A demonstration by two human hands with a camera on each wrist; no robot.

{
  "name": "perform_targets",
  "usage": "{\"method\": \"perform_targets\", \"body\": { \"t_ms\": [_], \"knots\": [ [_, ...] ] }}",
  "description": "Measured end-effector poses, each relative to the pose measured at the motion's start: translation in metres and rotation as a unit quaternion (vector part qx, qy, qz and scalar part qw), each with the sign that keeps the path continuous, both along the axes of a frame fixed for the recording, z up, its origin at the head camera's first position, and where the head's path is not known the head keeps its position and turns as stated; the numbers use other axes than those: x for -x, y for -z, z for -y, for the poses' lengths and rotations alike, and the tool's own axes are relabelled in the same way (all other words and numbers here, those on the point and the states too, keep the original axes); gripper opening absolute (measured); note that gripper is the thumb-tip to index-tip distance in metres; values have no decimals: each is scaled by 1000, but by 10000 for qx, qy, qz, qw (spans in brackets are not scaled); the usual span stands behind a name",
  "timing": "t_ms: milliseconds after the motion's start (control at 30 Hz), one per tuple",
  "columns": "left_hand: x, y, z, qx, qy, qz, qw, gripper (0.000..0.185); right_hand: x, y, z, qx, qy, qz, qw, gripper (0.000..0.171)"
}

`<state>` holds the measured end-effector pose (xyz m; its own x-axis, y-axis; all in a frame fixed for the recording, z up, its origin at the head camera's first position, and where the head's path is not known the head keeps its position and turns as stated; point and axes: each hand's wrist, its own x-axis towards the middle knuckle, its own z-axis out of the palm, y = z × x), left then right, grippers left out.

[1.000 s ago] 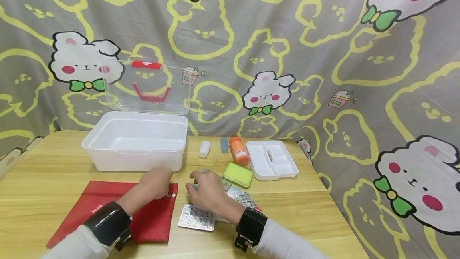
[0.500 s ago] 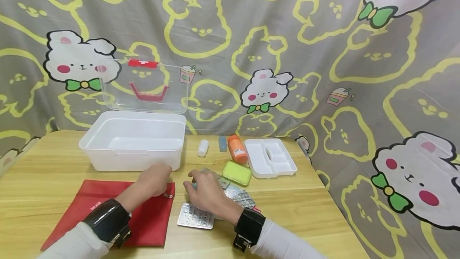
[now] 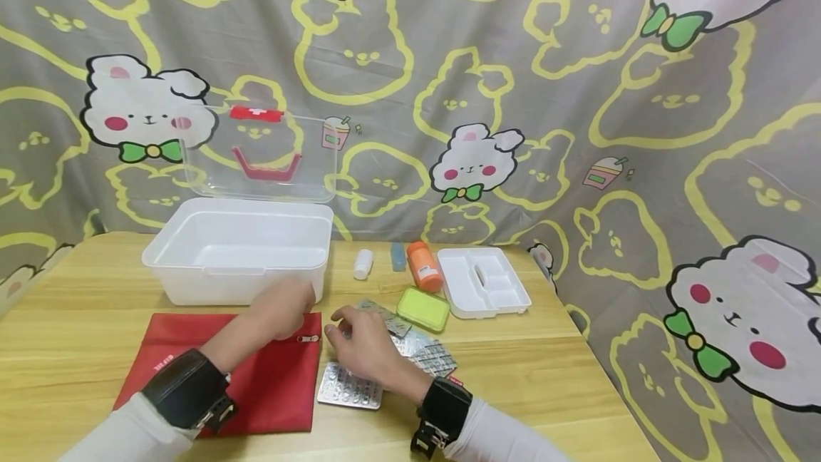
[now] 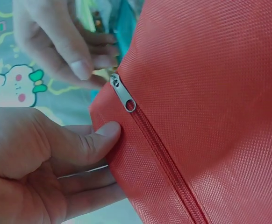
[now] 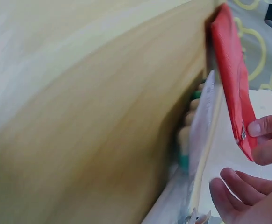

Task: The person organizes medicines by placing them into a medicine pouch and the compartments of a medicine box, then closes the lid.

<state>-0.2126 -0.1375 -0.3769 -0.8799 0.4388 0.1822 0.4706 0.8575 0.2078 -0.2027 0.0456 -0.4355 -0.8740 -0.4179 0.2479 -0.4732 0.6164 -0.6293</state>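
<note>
the red zip pouch [image 3: 224, 369] lies at the near left of the counter [image 3: 577, 383]. the left hand [image 3: 282, 312] pinches its far right corner, thumb beside the zipper pull [image 4: 123, 93]. the right hand [image 3: 359, 344] hovers with fingers loosely curled, grasping nothing, over the blister packs [image 3: 349, 387]. a loose pinch could let the corner slide when the pull is tugged, and a careless sweep may scatter the packs.

pouch [image 3: 256, 376] before box [image 3: 237, 248], blister packs [image 3: 349, 387] right
</note>
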Motion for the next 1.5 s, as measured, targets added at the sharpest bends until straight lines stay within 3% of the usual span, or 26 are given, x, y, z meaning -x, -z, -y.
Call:
{"method": "perform_targets", "body": {
  "t_ms": [100,200,400,500,633,767,933,1100,1267,1500],
  "knots": [
    [0,-7,-2,-129,210,-198,9995,45,0,-3,-1,550,1,616,9966,23],
    [0,-15,-5,-192,225,-153,9994,43,1,-8,-1,938,23,1039,9902,18],
    [-2,-30,-14,-129,76,-3,9999,34,2,-18,-1,1613,0,1578,9742,13],
    [-1,-35,-17,-163,69,-21,9998,32,3,-25,-2,1966,13,1763,9645,13],
    [0,-38,-19,-269,105,-181,9994,22,6,-31,-6,2129,130,1872,9589,14],
    [0,-37,-22,-354,71,-321,9988,10,9,-35,-10,2260,253,1999,9531,13],
    [-1,-36,-28,-463,-73,-333,9983,12,12,-35,-14,2476,279,2085,9457,12],
    [-3,-34,-34,-731,-191,-441,9962,14,15,-34,-21,2505,293,1934,9481,14],
    [-5,-27,-42,-1137,-292,-548,9916,8,20,-32,-29,2481,502,1913,9483,17],
    [-9,-9,-55,-1678,-497,-240,9843,15,24,-36,-38,2438,672,1922,9482,15]
  ]
}}
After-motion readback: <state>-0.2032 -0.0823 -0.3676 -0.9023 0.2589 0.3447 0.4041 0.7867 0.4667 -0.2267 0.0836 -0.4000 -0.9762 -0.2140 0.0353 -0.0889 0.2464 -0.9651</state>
